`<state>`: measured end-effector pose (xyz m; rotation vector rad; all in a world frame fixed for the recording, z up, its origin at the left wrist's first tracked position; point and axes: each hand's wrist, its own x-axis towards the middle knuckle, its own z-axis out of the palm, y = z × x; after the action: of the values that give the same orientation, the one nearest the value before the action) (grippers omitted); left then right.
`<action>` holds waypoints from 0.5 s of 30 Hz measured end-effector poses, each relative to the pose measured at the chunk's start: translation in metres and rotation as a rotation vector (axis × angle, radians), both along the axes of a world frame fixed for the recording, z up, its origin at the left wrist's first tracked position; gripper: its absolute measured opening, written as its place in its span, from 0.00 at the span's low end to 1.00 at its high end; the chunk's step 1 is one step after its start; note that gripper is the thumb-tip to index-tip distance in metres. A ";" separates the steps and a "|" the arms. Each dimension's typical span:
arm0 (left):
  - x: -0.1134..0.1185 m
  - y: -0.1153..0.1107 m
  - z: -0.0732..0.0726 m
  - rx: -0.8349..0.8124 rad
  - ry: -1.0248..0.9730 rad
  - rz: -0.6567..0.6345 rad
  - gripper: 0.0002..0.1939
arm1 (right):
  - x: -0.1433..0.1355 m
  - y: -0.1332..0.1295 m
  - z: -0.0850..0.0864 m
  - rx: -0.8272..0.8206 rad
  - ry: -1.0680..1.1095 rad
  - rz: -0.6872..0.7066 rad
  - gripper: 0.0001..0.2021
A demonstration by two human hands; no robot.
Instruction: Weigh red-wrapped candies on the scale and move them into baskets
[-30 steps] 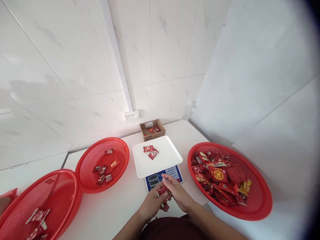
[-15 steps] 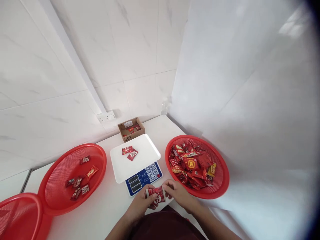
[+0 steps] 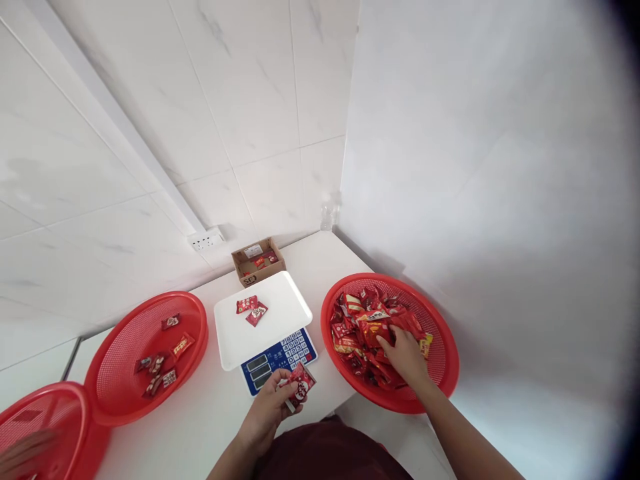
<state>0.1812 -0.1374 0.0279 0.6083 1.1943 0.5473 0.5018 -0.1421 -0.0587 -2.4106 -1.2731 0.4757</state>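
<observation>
Head view: nearest us, above the dark red garment (image 3: 330,453), our left hand (image 3: 265,410) grasps red packets (image 3: 303,382), thumb pressed on the printed face of the top one. We cannot count those beneath. At lower left, another person's blurred hand (image 3: 27,452) is at the front red basket (image 3: 75,427). Our right hand (image 3: 407,360) reaches into the right-hand basket (image 3: 453,367), fingers bent over the heaped packets (image 3: 350,341); we cannot tell whether they grip one. Just beyond our left hand lies the blue scale panel (image 3: 280,360), with its white tray (image 3: 240,343) bearing two loose packets (image 3: 257,314), one touching the other. To the left, the rear red basket (image 3: 120,363) holds a few small packets (image 3: 183,344). Farther back, behind the tray, a cardboard box (image 3: 265,272) contains more packets, and on the tiled wall we see a socket (image 3: 206,240).
</observation>
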 end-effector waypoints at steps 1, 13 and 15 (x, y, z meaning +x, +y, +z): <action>0.000 -0.002 -0.001 -0.004 0.011 -0.003 0.22 | -0.001 0.003 0.000 -0.014 -0.033 0.000 0.25; -0.010 -0.010 -0.006 -0.002 0.050 -0.016 0.22 | 0.007 -0.006 -0.003 0.068 0.257 -0.149 0.22; -0.014 -0.009 -0.006 -0.003 0.054 -0.010 0.24 | 0.007 -0.013 0.002 0.114 0.256 -0.183 0.22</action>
<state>0.1667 -0.1464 0.0222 0.6291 1.2425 0.5233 0.5085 -0.1546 -0.0565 -2.2582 -0.9369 0.6170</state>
